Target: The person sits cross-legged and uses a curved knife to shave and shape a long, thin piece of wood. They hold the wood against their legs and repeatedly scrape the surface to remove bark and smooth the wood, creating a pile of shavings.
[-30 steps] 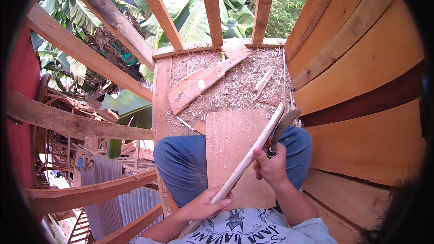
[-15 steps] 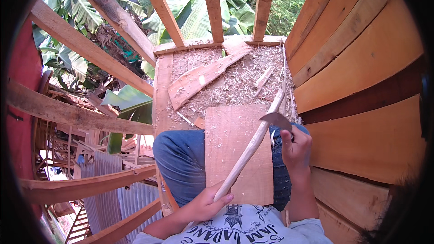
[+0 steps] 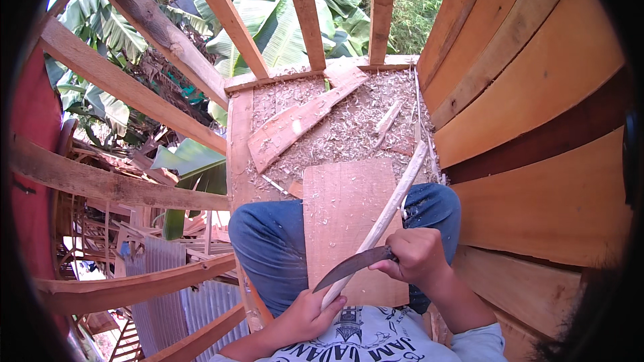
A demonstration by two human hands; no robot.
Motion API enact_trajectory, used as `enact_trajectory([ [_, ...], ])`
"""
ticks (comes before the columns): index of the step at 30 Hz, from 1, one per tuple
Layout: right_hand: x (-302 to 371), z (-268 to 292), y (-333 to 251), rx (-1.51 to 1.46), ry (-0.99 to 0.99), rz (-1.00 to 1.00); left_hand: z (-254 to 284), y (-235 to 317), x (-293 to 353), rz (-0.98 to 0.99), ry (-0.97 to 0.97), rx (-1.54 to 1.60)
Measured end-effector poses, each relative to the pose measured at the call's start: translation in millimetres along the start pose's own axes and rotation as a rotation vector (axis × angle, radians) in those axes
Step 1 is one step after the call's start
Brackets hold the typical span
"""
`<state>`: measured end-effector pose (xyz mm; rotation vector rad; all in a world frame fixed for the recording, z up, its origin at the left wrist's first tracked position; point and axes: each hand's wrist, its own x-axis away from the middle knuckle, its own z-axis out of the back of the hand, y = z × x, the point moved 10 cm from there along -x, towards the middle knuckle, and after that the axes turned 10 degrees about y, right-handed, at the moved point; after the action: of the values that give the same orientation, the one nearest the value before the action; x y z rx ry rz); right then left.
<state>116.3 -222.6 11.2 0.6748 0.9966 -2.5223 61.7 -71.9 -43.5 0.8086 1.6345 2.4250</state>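
A long, pale, peeled stick point(image 3: 387, 216) slants from near my waist up past my right knee. Its lower end is gripped by my left hand point(image 3: 316, 315), fingers wrapped round it. My right hand point(image 3: 417, 255) is closed on the handle of a knife with a dark curved blade point(image 3: 354, 265). The blade lies across the stick close to my left hand, its tip pointing left just above that hand. Beneath the stick a flat wooden board point(image 3: 352, 191) rests across my lap, with a few shavings on it.
Shavings point(image 3: 365, 110) cover the floor ahead, where a cut piece of plank point(image 3: 295, 124) and a small wood offcut point(image 3: 388, 119) lie. Wooden rails point(image 3: 127, 188) stand at the left, overlapping boards point(image 3: 537, 201) form a wall at the right. Banana leaves point(image 3: 268, 13) are beyond.
My right hand has drawn the knife down along the stick, from near its upper end to close by my left hand. The left hand keeps its hold on the stick.
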Motion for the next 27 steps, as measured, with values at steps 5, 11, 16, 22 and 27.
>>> enact_trajectory([
  [5,1,3,38,0.058,0.075,-0.184,0,-7,-2,0.097,-0.015,0.039],
  [11,-13,7,63,0.176,0.022,-0.202,1,-11,-1,0.163,-0.032,0.07],
  [16,-8,-16,12,-0.036,-0.073,0.033,7,-3,0,0.018,0.037,0.056],
  [22,-11,-24,5,-0.094,-0.096,0.037,8,-2,-6,-0.046,0.074,0.069],
  [27,-10,-19,68,-0.125,0.038,-0.224,8,-11,-11,0.06,0.01,0.081],
])
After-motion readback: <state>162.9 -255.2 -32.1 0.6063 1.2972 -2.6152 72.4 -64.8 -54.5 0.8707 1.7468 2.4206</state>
